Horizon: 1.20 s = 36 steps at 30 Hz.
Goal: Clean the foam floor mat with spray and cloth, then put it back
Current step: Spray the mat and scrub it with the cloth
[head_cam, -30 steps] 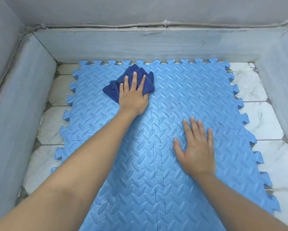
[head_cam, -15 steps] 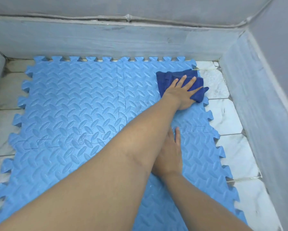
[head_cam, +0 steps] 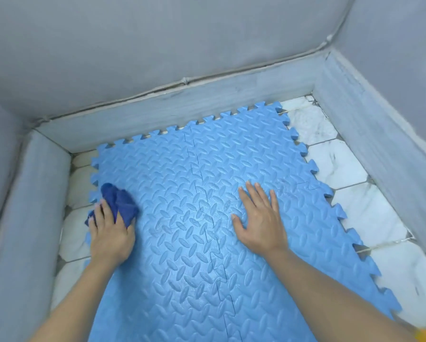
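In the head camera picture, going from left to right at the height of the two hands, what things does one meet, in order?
Grey side wall → white floor tiles → left hand holding the dark blue cloth → blue foam mat → right hand flat on the mat → white floor tiles on the right → grey wall on the right.

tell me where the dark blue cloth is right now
In the head view, the dark blue cloth sits at the foam mat's left edge, bunched under the left hand.
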Each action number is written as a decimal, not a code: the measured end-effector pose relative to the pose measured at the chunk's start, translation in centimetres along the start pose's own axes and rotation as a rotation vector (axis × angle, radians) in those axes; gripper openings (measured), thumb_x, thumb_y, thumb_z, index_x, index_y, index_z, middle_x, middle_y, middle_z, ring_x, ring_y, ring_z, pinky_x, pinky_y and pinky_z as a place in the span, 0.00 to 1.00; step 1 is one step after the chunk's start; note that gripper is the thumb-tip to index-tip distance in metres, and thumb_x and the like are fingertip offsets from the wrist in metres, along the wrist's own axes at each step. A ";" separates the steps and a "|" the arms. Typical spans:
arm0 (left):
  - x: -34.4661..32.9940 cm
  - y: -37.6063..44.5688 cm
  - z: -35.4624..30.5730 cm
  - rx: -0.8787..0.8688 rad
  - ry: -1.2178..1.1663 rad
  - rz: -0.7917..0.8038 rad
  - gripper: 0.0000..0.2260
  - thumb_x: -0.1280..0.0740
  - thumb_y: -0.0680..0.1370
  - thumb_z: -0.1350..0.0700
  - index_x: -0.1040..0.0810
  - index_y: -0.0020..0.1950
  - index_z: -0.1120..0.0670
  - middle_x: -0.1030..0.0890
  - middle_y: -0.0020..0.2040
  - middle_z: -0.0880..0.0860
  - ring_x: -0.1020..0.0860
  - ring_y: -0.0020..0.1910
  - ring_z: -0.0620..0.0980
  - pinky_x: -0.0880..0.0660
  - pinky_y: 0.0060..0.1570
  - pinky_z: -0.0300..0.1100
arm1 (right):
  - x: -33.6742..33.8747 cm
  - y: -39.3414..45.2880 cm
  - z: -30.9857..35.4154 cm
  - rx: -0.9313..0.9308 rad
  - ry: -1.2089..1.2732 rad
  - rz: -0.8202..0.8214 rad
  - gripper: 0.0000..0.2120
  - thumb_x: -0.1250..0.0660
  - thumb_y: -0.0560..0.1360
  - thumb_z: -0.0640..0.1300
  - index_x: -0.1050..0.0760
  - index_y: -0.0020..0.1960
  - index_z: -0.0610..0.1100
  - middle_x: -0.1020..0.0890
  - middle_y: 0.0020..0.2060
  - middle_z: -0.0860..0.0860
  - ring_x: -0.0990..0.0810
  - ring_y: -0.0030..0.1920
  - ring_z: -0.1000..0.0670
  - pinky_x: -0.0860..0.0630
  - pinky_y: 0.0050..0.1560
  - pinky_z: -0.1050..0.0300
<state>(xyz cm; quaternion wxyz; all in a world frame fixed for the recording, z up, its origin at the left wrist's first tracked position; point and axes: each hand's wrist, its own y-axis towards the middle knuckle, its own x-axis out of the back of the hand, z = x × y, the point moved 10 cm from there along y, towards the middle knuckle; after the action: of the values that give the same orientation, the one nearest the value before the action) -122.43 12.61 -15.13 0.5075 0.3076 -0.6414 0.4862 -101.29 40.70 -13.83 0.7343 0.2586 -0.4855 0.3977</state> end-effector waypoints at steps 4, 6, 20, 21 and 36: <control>-0.1 -2.0 2.9 0.102 -0.034 0.019 0.30 0.46 0.79 0.48 0.36 0.71 0.71 0.44 0.74 0.72 0.43 0.73 0.71 0.45 0.70 0.64 | 0.9 0.2 -0.1 0.026 0.126 0.107 0.30 0.43 0.74 0.49 0.36 0.75 0.42 0.38 0.77 0.47 0.46 0.79 0.48 0.63 0.77 0.54; 1.0 -0.8 0.4 0.063 -0.109 -0.060 0.31 0.44 0.82 0.49 0.50 0.76 0.68 0.54 0.77 0.66 0.52 0.77 0.65 0.51 0.74 0.57 | 2.3 -0.6 -2.6 0.003 0.015 0.070 0.27 0.45 0.76 0.48 0.34 0.74 0.42 0.34 0.75 0.46 0.43 0.78 0.46 0.59 0.77 0.49; -0.2 -2.5 -31.8 -0.626 -0.206 -0.079 0.29 0.53 0.82 0.42 0.55 0.79 0.54 0.58 0.79 0.51 0.60 0.78 0.52 0.59 0.76 0.49 | 3.9 -7.8 -10.3 -0.250 -0.198 -0.201 0.30 0.51 0.79 0.52 0.37 0.74 0.33 0.34 0.74 0.38 0.39 0.76 0.42 0.50 0.77 0.48; -0.8 -4.1 -34.7 -0.742 -0.153 -0.053 0.28 0.52 0.82 0.43 0.53 0.79 0.53 0.57 0.80 0.51 0.59 0.78 0.52 0.58 0.76 0.50 | 4.1 -7.7 -10.4 -0.255 -0.187 -0.219 0.29 0.51 0.79 0.50 0.36 0.73 0.33 0.34 0.74 0.38 0.38 0.76 0.42 0.49 0.77 0.48; 0.2 -0.1 -9.9 -0.323 -0.082 -0.109 0.26 0.52 0.82 0.42 0.43 0.78 0.51 0.54 0.80 0.46 0.56 0.78 0.48 0.60 0.74 0.57 | 4.2 -7.9 -10.9 -0.249 -0.176 -0.211 0.28 0.54 0.78 0.44 0.39 0.75 0.33 0.37 0.75 0.38 0.42 0.77 0.42 0.48 0.78 0.47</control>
<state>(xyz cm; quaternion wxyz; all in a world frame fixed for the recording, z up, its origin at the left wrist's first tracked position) -118.89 21.83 -14.76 0.5494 0.2762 -0.7136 0.3356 -88.30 46.14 -14.21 0.7532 0.2489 -0.5634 0.2310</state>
